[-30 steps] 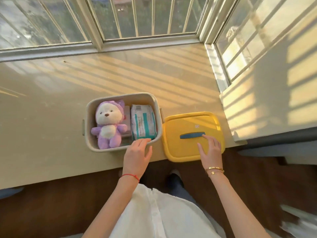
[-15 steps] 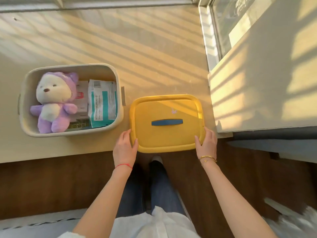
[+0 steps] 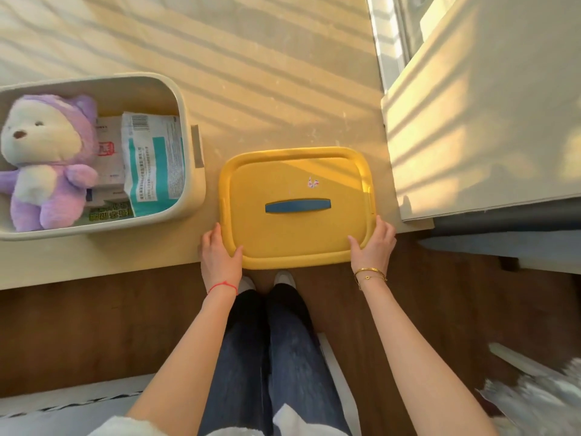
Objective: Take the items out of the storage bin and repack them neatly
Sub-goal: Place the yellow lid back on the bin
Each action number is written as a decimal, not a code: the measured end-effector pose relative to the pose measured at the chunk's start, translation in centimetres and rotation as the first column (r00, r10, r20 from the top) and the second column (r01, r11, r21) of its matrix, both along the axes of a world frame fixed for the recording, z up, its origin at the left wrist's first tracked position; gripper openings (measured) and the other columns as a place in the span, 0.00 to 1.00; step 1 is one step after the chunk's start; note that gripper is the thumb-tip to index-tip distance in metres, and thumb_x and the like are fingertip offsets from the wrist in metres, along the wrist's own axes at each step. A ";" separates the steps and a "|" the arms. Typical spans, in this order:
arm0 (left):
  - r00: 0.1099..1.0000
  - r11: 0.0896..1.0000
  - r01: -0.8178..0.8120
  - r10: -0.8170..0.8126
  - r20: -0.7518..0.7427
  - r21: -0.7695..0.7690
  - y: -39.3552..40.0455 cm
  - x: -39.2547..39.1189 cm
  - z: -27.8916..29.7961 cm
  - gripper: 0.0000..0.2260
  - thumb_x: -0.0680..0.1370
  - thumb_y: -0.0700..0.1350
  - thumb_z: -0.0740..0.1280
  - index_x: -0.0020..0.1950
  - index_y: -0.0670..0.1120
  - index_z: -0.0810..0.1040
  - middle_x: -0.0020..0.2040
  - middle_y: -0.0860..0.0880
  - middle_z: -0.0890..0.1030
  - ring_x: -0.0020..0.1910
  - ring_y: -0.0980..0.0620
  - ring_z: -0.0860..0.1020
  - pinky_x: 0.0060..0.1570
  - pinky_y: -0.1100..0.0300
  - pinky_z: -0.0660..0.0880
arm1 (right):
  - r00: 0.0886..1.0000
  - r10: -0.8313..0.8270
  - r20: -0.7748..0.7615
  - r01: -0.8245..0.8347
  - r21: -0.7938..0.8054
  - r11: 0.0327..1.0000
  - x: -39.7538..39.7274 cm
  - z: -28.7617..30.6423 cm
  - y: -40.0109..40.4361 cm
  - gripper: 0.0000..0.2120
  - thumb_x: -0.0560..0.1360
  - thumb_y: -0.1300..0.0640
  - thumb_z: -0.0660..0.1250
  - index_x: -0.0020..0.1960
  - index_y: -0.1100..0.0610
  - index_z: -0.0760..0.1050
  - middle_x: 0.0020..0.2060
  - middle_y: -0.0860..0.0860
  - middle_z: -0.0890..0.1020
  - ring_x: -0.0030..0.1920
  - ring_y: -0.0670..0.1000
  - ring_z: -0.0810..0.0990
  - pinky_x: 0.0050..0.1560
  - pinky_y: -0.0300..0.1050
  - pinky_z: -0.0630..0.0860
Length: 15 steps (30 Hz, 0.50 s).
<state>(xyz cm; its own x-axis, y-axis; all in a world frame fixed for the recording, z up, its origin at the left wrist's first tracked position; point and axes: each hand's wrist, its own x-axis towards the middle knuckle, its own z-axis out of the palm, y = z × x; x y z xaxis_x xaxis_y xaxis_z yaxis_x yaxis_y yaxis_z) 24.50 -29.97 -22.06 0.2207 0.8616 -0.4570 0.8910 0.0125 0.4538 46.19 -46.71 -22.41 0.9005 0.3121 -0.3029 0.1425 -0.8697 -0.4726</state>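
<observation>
Over at the left of the frame the cream rounded-rectangular plastic storage bin is sitting open on the pale beige ledge, its left end running off the frame edge. Inside, the purple-and-white plush bear is lying on its back at the left, and the white-and-teal plastic-wrapped packet is lying against the right wall. Between them a white carton with a red mark is peeking out, mostly covered, and a green-printed pack is showing only a strip at the near wall; the print on all of these is too small to read. In the centre, the yellow rounded-rectangular plastic lid with a blue handle is lying flat on the ledge, just right of the bin, its near edge overhanging the brown floor. The left hand is gripping the lid's near-left corner, thumb on top, and the right hand is gripping the near-right corner the same way; the fingers are hiding under the rim.
</observation>
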 end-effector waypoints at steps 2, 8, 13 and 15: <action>0.999 1.000 -0.018 0.019 0.032 -0.019 -0.1 -0.4 0.2 0.32 0.75 0.45 0.69 0.76 0.44 0.60 0.69 0.44 0.66 0.67 0.44 0.66 0.67 0.48 0.66 | 0.999 -0.038 -0.033 0.039 0.014 0.999 -0.4 0.3 -0.3 0.34 0.71 0.57 0.72 0.72 0.60 0.60 0.65 0.57 0.66 0.63 0.56 0.66 0.65 0.50 0.67; 0.982 0.998 -0.023 0.033 0.186 -0.057 -1.4 -3.0 2.8 0.32 0.73 0.41 0.72 0.74 0.43 0.64 0.66 0.45 0.68 0.65 0.46 0.68 0.67 0.46 0.67 | 0.986 -0.114 -0.122 0.123 0.062 0.991 -1.1 2.9 -3.4 0.26 0.72 0.62 0.69 0.68 0.60 0.65 0.62 0.57 0.65 0.63 0.57 0.67 0.66 0.51 0.67; 0.946 1.000 0.016 -0.009 0.324 -0.019 -3.2 -4.9 8.2 0.32 0.71 0.39 0.74 0.73 0.45 0.66 0.60 0.51 0.68 0.60 0.50 0.72 0.62 0.52 0.73 | 0.981 -0.121 -0.151 0.142 0.141 0.980 -2.4 7.6 -7.2 0.19 0.74 0.65 0.65 0.64 0.58 0.68 0.62 0.56 0.67 0.55 0.51 0.73 0.62 0.55 0.73; 0.933 1.000 0.024 -0.023 0.358 0.002 -3.6 -5.2 10.6 0.32 0.71 0.39 0.74 0.73 0.45 0.66 0.59 0.53 0.68 0.59 0.53 0.72 0.61 0.55 0.72 | 0.979 -0.120 -0.162 0.148 0.170 0.974 -2.8 9.7 -8.1 0.19 0.75 0.65 0.65 0.64 0.57 0.67 0.61 0.56 0.70 0.54 0.49 0.73 0.60 0.56 0.75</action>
<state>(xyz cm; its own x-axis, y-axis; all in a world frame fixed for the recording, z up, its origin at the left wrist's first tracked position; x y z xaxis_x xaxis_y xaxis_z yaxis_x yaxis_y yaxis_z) 19.34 -33.57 -11.44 0.3902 0.8533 -0.3458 0.6693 -0.0050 0.7430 43.35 -54.83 -12.72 0.8864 0.2534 -0.3873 -0.0539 -0.7746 -0.6302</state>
